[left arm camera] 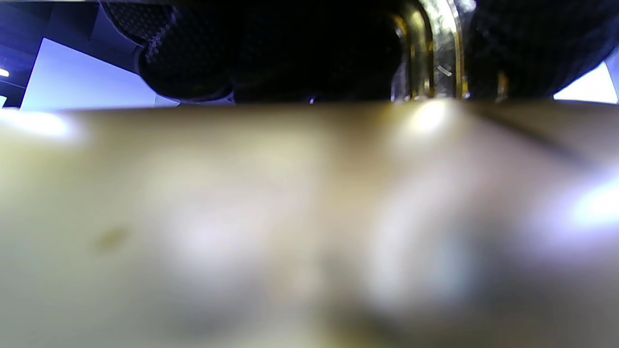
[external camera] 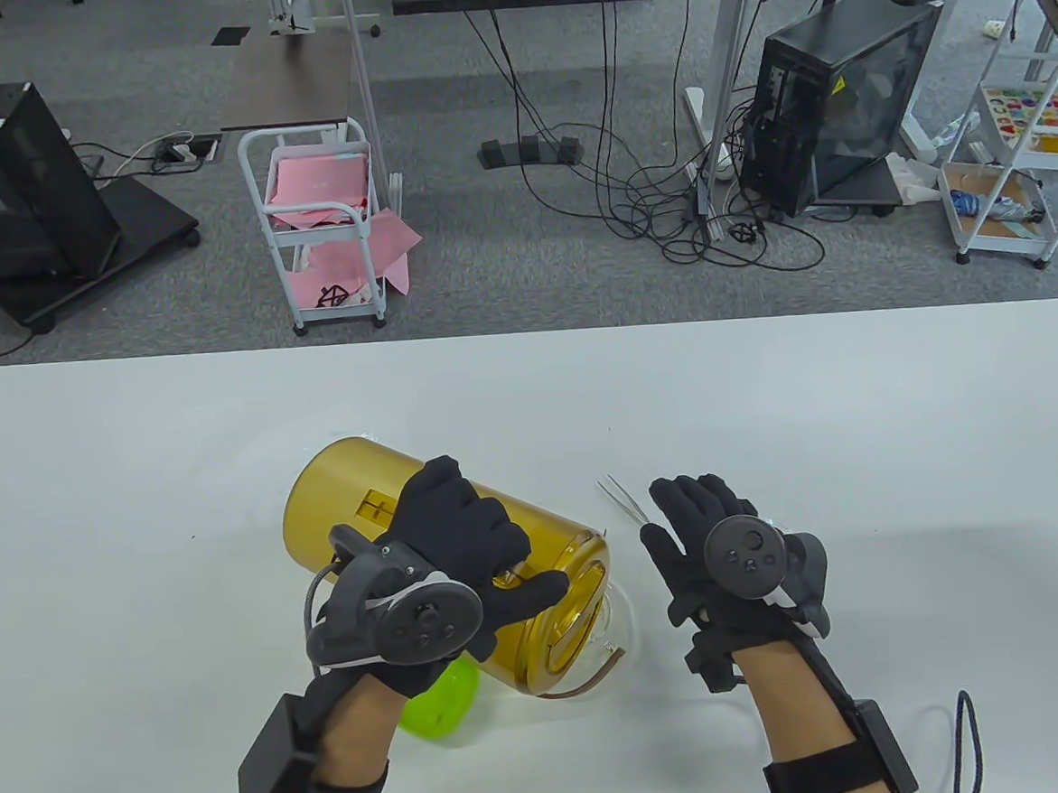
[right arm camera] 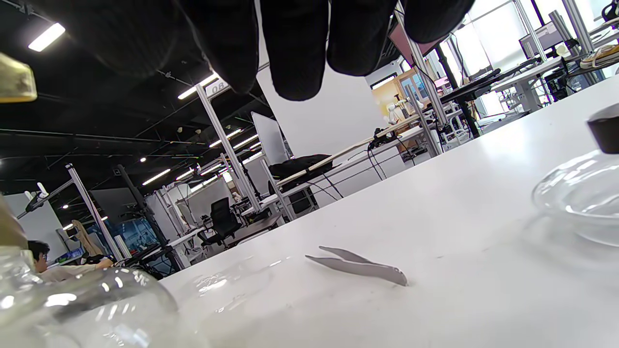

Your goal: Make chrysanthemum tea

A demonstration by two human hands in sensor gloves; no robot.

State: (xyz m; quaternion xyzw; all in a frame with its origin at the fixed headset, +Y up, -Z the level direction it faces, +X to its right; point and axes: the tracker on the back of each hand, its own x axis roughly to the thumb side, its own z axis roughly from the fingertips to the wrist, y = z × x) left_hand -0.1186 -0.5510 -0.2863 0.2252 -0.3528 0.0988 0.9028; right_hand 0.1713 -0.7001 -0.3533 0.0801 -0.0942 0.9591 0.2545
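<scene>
A big amber see-through jar (external camera: 365,507) lies tilted on its side, its mouth low at the right over a clear glass teapot (external camera: 625,630) with a brown handle. My left hand (external camera: 494,544) grips the jar from above, fingers curled over its wall. In the left wrist view the blurred amber jar (left arm camera: 290,217) fills the frame under my fingers (left arm camera: 193,63). My right hand (external camera: 692,530) hovers open just right of the jar. Metal tweezers (external camera: 622,499) lie on the table beyond it, free, and show in the right wrist view as tweezers (right arm camera: 360,266) below my fingertips (right arm camera: 295,53).
A lime-green lid (external camera: 437,706) lies under my left wrist. A glass lid with a dark knob (right arm camera: 580,198) sits on the table to the right. The white table (external camera: 856,410) ends at its far edge; carts and cables stand on the floor beyond.
</scene>
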